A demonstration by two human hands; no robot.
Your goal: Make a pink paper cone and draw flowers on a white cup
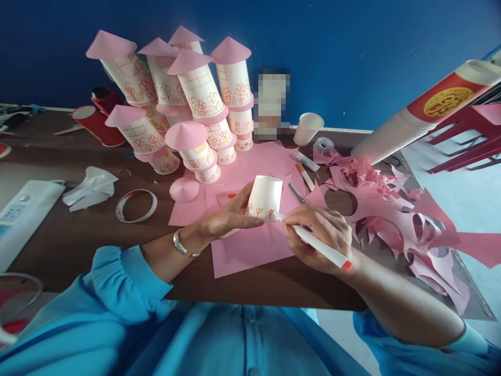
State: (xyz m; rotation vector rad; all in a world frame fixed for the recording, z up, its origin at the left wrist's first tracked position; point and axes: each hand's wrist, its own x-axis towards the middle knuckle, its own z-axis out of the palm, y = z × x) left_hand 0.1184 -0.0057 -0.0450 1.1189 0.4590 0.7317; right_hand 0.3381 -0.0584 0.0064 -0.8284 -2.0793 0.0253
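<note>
A white paper cup (267,192) is held upside down in my left hand (230,214), thumb and fingers wrapped round its left side. Small orange-red flowers run along its lower rim. My right hand (321,235) grips a white marker (323,248) with an orange-red end, its tip at or very near the cup's lower right edge. Under both hands lie pink paper sheets (250,256). Behind the cup stand several paper-cup towers (199,94) with pink cone roofs and drawn flowers and windows. A loose pink cone (184,190) lies at their front.
Pink paper scraps (391,214) spread over the right side. A long stack of wrapped cups (415,115) leans there. A single cup (308,129), scissors (296,192) and a glue stick (307,161) lie behind my hands. A tape roll (136,205) and power strip (29,214) are left.
</note>
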